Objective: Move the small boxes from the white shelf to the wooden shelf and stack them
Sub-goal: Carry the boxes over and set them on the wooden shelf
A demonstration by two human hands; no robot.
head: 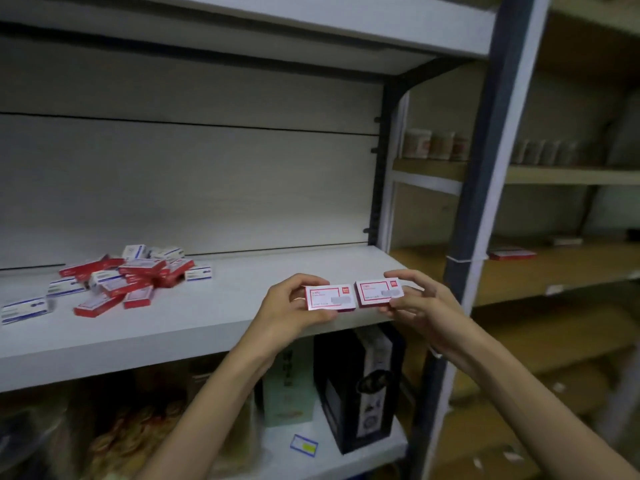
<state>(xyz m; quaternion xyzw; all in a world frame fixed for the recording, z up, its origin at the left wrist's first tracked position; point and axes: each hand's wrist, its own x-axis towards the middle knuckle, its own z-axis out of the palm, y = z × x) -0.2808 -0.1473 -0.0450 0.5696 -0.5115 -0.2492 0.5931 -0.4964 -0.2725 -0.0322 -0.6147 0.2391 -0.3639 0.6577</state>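
**Two boxes held at the shelf edge**

The left hand (291, 306) pinches one red-and-white box (329, 298) in curled fingers; the right hand (420, 303) pinches another box (377, 293) just beside it, over the white shelf (242, 306). Farther left lies the box pile (121, 278); the wooden shelf (554, 271) stands right.

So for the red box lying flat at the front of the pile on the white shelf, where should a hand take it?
Pinch the red box across its two long edges from above and the front: it lies flat with its near side free, while other boxes crowd behind it.
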